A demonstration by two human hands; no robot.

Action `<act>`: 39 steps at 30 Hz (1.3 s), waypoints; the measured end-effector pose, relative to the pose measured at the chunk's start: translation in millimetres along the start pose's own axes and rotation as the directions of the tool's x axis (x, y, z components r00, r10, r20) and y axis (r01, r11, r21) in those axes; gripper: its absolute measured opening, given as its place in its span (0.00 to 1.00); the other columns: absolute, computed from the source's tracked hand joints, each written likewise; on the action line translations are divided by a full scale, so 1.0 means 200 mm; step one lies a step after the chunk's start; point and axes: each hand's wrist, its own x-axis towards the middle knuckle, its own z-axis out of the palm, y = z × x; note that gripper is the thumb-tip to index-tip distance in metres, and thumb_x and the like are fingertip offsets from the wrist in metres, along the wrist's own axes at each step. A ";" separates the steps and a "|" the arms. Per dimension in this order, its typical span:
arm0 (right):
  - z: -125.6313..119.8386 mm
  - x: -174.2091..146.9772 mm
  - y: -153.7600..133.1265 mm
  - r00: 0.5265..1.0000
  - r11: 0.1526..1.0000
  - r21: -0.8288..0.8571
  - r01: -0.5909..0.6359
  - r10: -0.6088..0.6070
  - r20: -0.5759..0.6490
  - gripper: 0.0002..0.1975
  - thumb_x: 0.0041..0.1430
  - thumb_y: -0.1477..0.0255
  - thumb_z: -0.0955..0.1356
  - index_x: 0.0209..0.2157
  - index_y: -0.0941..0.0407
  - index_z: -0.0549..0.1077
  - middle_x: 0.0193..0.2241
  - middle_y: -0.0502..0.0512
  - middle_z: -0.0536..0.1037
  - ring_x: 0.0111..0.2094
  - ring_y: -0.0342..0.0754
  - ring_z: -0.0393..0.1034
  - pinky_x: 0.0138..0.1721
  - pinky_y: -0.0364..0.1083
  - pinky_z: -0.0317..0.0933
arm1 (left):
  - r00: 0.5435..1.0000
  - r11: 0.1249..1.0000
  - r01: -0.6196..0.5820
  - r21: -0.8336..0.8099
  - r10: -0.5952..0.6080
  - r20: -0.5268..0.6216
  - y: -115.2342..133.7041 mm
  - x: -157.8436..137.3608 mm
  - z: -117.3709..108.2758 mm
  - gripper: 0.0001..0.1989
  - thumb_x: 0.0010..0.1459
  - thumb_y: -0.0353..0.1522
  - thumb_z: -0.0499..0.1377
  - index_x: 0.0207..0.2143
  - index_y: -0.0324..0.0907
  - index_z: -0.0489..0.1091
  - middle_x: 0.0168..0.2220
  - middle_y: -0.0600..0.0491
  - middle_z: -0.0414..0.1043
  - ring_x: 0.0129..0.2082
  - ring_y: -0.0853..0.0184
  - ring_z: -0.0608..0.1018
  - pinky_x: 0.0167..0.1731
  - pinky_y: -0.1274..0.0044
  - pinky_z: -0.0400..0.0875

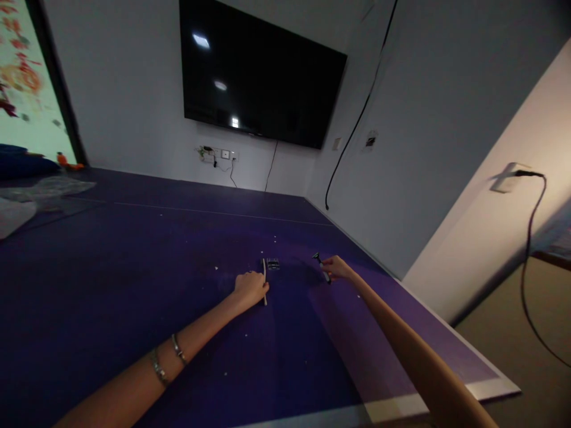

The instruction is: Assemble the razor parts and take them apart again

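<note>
Left hand [250, 288]: I had it closed round a pale stick [264, 270], upper end toward twelve.
Right hand [338, 267]: at three o'clock from my left, it gripped a razor [327, 277], head toward eleven.
Dark piece [273, 264]: lay beside the stick's upper end, at three.
Table [187, 285]: spread purple beneath.
TV [263, 71]: hung beyond, at twelve.

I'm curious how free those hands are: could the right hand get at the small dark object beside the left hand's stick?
Probably yes: apart from the razor it holds, nothing visible stands between the right hand and the dark object. The razor might need setting down first.
</note>
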 end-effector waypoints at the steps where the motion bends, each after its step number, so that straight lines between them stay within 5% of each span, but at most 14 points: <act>1: 0.00 0.00 0.01 1.000 0.999 -0.040 0.004 -0.004 -0.019 0.06 0.43 0.76 0.66 0.21 0.59 0.75 0.10 0.46 0.67 0.14 0.39 0.62 0.18 0.37 0.56 | 1.000 1.000 -0.002 -0.002 0.002 0.002 0.01 0.01 0.00 0.18 0.58 0.38 0.48 0.35 0.38 0.74 0.37 0.42 0.75 0.38 0.55 0.76 0.35 0.69 0.69; 10: 0.01 -0.01 0.04 0.990 0.943 -0.332 0.034 -0.078 -0.121 0.08 0.44 0.79 0.65 0.19 0.59 0.76 0.15 0.52 0.73 0.24 0.46 0.70 0.23 0.38 0.55 | 1.000 1.000 0.021 -0.021 -0.021 0.013 0.03 0.04 0.03 0.16 0.57 0.33 0.47 0.35 0.37 0.74 0.36 0.41 0.75 0.38 0.58 0.77 0.36 0.69 0.69; 18: 0.05 -0.03 -0.01 0.975 0.912 -0.406 0.061 -0.142 -0.172 0.08 0.49 0.76 0.65 0.24 0.59 0.77 0.26 0.59 0.78 0.35 0.50 0.72 0.32 0.40 0.59 | 0.998 0.998 0.059 -0.038 -0.060 -0.029 0.01 0.03 -0.02 0.18 0.59 0.33 0.45 0.35 0.38 0.73 0.36 0.42 0.75 0.38 0.57 0.77 0.37 0.69 0.69; 20: 0.11 -0.05 -0.08 0.965 0.950 -0.292 0.109 -0.172 -0.200 0.09 0.52 0.74 0.65 0.31 0.58 0.77 0.31 0.58 0.78 0.37 0.49 0.71 0.33 0.40 0.61 | 0.997 0.997 0.055 -0.049 -0.058 -0.060 0.04 0.02 -0.05 0.18 0.59 0.35 0.44 0.35 0.38 0.73 0.36 0.43 0.75 0.37 0.57 0.77 0.36 0.69 0.69; 22: 0.20 -0.09 -0.18 0.967 0.976 0.133 0.172 -0.141 -0.211 0.12 0.52 0.68 0.66 0.38 0.58 0.75 0.33 0.58 0.77 0.33 0.48 0.72 0.30 0.42 0.64 | 0.995 0.998 0.036 -0.054 -0.041 -0.095 0.08 0.02 -0.07 0.19 0.60 0.36 0.44 0.36 0.39 0.73 0.35 0.44 0.75 0.37 0.58 0.77 0.35 0.70 0.69; 24: 0.30 -0.15 -0.29 0.989 0.814 0.562 0.145 -0.096 -0.117 0.17 0.50 0.66 0.68 0.42 0.58 0.72 0.34 0.57 0.76 0.30 0.46 0.72 0.29 0.44 0.67 | 0.993 0.998 0.008 -0.054 -0.014 -0.121 0.13 0.01 -0.08 0.19 0.60 0.36 0.43 0.36 0.39 0.72 0.34 0.44 0.75 0.36 0.58 0.77 0.35 0.70 0.69; 26: 0.38 -0.21 -0.38 0.997 0.630 0.774 0.056 -0.083 -0.004 0.18 0.47 0.66 0.70 0.40 0.57 0.71 0.32 0.56 0.76 0.29 0.45 0.72 0.30 0.45 0.67 | 0.989 0.998 -0.028 -0.051 0.021 -0.143 0.17 0.01 -0.09 0.18 0.60 0.35 0.43 0.38 0.38 0.71 0.33 0.43 0.75 0.36 0.58 0.77 0.35 0.69 0.69; 30: 0.45 -0.29 -0.48 0.995 0.514 0.858 -0.001 -0.086 0.052 0.17 0.40 0.68 0.73 0.34 0.59 0.72 0.26 0.52 0.75 0.25 0.41 0.69 0.28 0.42 0.65 | 0.983 0.995 -0.083 -0.053 0.073 -0.169 0.22 -0.01 -0.08 0.17 0.60 0.35 0.44 0.38 0.38 0.70 0.33 0.42 0.75 0.34 0.56 0.77 0.33 0.68 0.69; 35: 0.41 -0.26 -0.44 0.996 0.528 0.848 0.043 -0.084 0.002 0.15 0.37 0.69 0.74 0.31 0.58 0.72 0.24 0.51 0.75 0.24 0.42 0.68 0.25 0.41 0.63 | 0.972 0.985 -0.141 -0.104 0.118 -0.204 0.24 0.00 -0.05 0.18 0.61 0.39 0.43 0.38 0.40 0.68 0.32 0.45 0.74 0.34 0.56 0.77 0.32 0.67 0.68; 39: 0.25 -0.19 -0.33 0.995 0.579 0.811 0.081 -0.089 -0.036 0.12 0.40 0.71 0.72 0.30 0.58 0.74 0.26 0.51 0.75 0.25 0.42 0.69 0.28 0.42 0.65 | 0.950 0.955 -0.216 -0.205 0.158 -0.269 0.17 0.09 -0.01 0.16 0.61 0.41 0.44 0.36 0.41 0.65 0.35 0.48 0.72 0.36 0.60 0.75 0.34 0.70 0.68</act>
